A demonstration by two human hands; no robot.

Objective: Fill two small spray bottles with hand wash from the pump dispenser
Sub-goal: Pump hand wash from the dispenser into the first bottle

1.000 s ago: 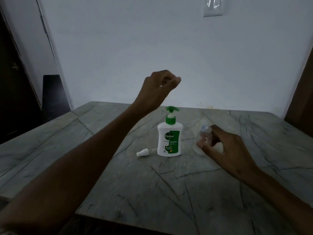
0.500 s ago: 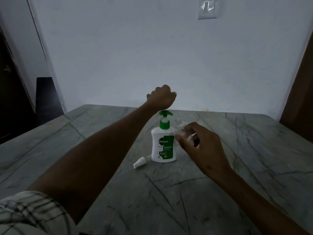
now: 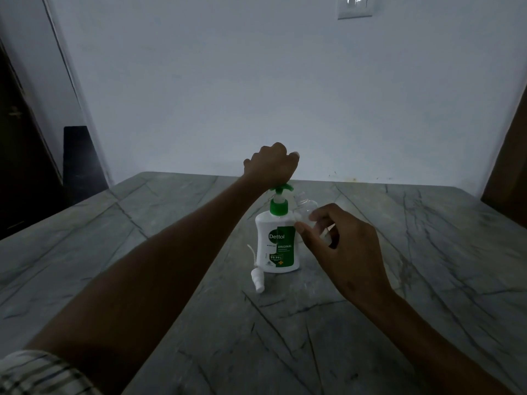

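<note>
Step in hand: judged to be the first fill, with bottle and pump being lined up just ahead of a press.
Left hand: the left hand [image 3: 269,165] is curled into a loose fist, its heel resting on the green pump head; it grips nothing that can be seen.
Dispenser: the white plastic hand-wash dispenser with green pump and green label [image 3: 276,242] stands upright directly under that fist, on the grey veined stone table [image 3: 399,280].
Right hand: the right hand [image 3: 339,246] pinches the small clear plastic spray bottle [image 3: 306,208] between thumb and fingertips, the other fingers bent loosely.
Bottle place: beyond those fingertips, tilted, just beside the dispenser's neck; its mouth seems near the spout, though whether it sits under it cannot be told.
Loose part: a white spray-pump cap with thin dip tube [image 3: 256,277] lies on the table, left of the right hand and touching or nearly touching the dispenser's base.
Second bottle: not seen.
Next move calls for: the open mouth set squarely below the spout, held steady, then a slow downward push, since thick soap may miss a narrow neck.
</note>
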